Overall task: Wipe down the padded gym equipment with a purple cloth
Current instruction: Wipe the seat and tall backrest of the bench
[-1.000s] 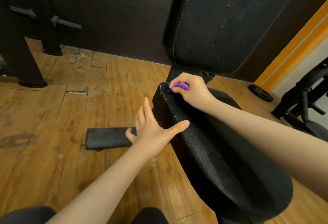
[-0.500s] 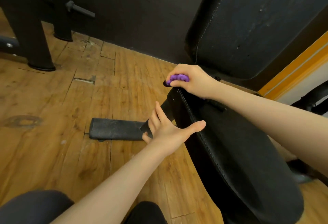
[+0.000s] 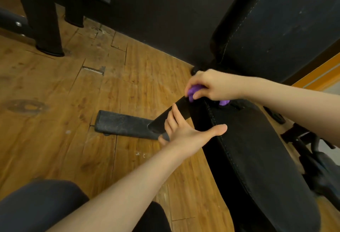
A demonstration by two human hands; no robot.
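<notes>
A black padded seat (image 3: 257,158) runs from the centre to the lower right, with a black padded backrest (image 3: 276,25) rising behind it. My right hand (image 3: 211,84) grips a bunched purple cloth (image 3: 194,91) and presses it on the seat's far left corner; a bit of cloth (image 3: 224,102) shows under the wrist. My left hand (image 3: 184,130) has straight fingers laid along the seat's left side, thumb on the top edge. It holds nothing.
Worn wooden floor (image 3: 73,121) lies to the left. A black rubber-covered foot bar (image 3: 125,124) sits on the floor beside the seat. Black machine legs (image 3: 47,29) stand at the upper left. More dark equipment (image 3: 316,158) is at the right, below an orange wall stripe (image 3: 316,77).
The view has swung right and tilted. My right hand with the cloth slid slightly along the seat's far corner. My left hand stays braced on the seat's side.
</notes>
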